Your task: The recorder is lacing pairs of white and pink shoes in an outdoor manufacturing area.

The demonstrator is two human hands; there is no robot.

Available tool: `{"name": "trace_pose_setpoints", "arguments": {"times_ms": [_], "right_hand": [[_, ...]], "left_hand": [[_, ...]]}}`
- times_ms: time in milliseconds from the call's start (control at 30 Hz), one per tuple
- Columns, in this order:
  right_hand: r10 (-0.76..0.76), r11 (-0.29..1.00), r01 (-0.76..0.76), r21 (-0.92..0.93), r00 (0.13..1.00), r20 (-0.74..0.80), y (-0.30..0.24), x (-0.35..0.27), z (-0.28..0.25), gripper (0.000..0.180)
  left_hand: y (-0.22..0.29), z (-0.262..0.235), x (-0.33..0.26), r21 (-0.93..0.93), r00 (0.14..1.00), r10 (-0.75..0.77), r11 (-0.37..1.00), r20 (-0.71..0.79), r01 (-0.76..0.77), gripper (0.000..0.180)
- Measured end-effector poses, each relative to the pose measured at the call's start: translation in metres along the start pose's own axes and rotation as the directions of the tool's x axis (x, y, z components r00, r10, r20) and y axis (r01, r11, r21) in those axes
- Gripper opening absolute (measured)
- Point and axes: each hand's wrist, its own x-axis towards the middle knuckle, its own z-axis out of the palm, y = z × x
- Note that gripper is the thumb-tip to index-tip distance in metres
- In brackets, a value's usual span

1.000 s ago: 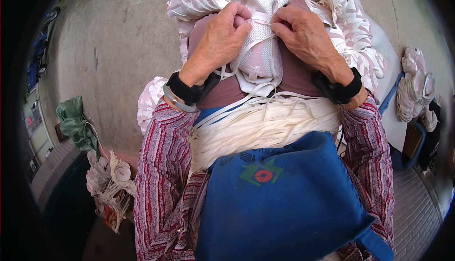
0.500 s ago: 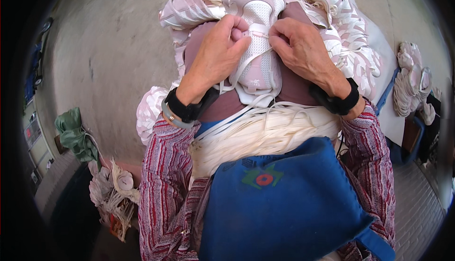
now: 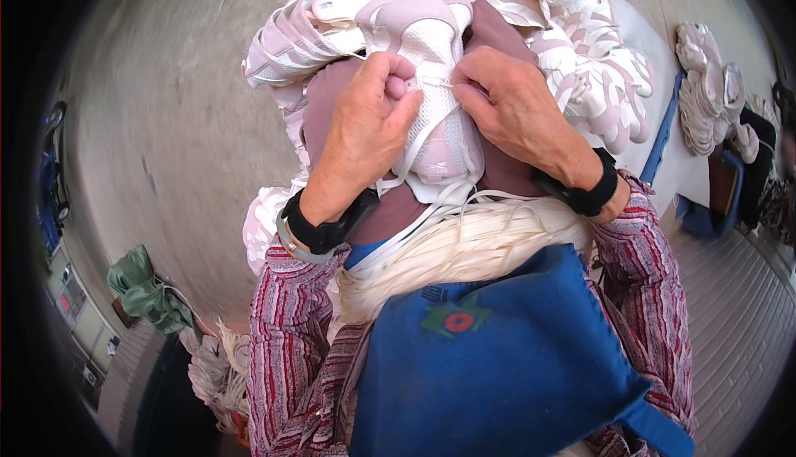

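Observation:
A white and pale pink shoe upper (image 3: pixel 435 84) with a mesh middle lies on a brown cloth (image 3: pixel 497 167) over my lap. My left hand (image 3: pixel 365 138) pinches a thin white lace (image 3: pixel 419 129) at the upper's left side. My right hand (image 3: pixel 514 113) pinches the same lace at the upper's right side. Both wrists wear black bands. A thick bundle of white laces (image 3: pixel 464 245) lies across my lap just below the upper. A blue cloth bag (image 3: pixel 497 366) with a red and green patch rests nearest to me.
A heap of pink and white shoe uppers (image 3: pixel 580 51) fills the space behind my hands. Another stack of uppers (image 3: pixel 705 92) sits far right beside a blue edge. A green cloth (image 3: pixel 145 295) and white scraps (image 3: pixel 211 370) lie on the concrete floor (image 3: pixel 166 125) at left.
Both hands have shifted slightly down and closer together on the shoe upper, and they still pinch the white lace.

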Motion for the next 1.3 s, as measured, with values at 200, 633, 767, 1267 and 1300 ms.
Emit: {"name": "trace_pose_setpoints", "arguments": {"times_ms": [200, 633, 767, 1267, 1300], "right_hand": [[0.078, 0.994, -0.085, -0.071, 0.992, -0.098, 0.014, -0.007, 0.027, 0.005], [0.060, 0.995, -0.046, 0.087, 0.984, -0.169, 0.000, -0.003, 0.070, 0.011], [0.051, 0.998, -0.043, 0.049, 0.984, -0.172, -0.007, -0.004, 0.069, 0.014], [0.104, 0.984, -0.065, 0.167, 0.966, -0.238, -0.004, 0.017, 0.100, 0.016], [0.098, 0.989, -0.071, 0.132, 0.973, -0.209, -0.007, 0.016, 0.100, 0.016]], "left_hand": [[-0.009, 0.006, 0.007, 0.197, 0.999, 0.053, 0.979, -0.005, -0.051, 0.016], [-0.052, -0.002, -0.013, -0.117, 0.983, -0.171, 0.977, 0.059, 0.177, 0.029], [-0.052, -0.011, -0.018, 0.070, 0.993, -0.106, 0.992, 0.042, 0.103, 0.033], [-0.063, -0.013, -0.026, -0.182, 0.972, -0.233, 0.956, 0.012, 0.231, 0.040], [-0.063, -0.013, -0.027, -0.182, 0.976, -0.217, 0.959, 0.026, 0.218, 0.040]]}}
